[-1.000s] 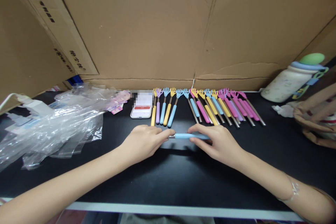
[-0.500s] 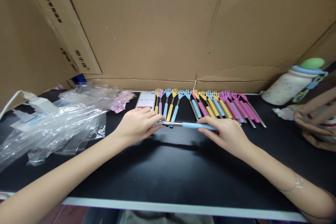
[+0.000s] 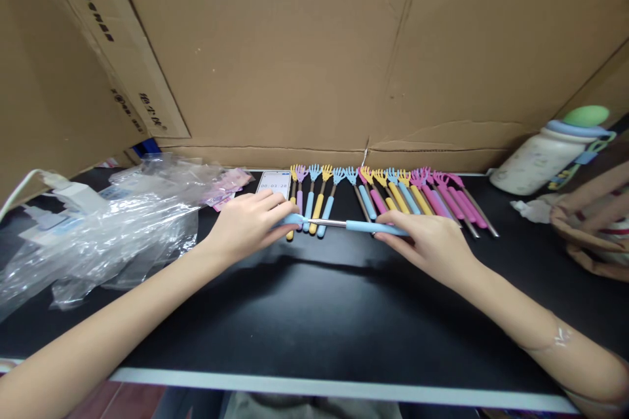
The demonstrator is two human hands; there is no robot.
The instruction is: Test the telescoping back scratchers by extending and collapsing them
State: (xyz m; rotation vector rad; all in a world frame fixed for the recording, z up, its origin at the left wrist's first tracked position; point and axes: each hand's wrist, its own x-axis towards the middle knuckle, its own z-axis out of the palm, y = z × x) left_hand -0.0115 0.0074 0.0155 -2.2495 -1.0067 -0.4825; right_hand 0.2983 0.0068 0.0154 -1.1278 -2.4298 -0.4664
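Note:
Both my hands hold one blue back scratcher (image 3: 344, 224) crosswise over the black table (image 3: 314, 314). My left hand (image 3: 248, 224) pinches its blue claw end. My right hand (image 3: 426, 240) grips its blue handle. A bare metal shaft shows between the two hands. Behind them lies a row of several back scratchers (image 3: 388, 200) in yellow, purple, blue and pink, claws toward the cardboard wall.
A phone (image 3: 274, 182) with a lit screen lies behind my left hand. Crumpled clear plastic bags (image 3: 113, 229) and a white charger (image 3: 73, 196) fill the left side. A water bottle (image 3: 550, 154) and a brown bag (image 3: 590, 222) stand at the right. Cardboard (image 3: 314, 46) walls the back.
My hands have moved apart and toward the row, and the scratcher's metal shaft has drawn out longer between them. My left hand now partly covers the phone.

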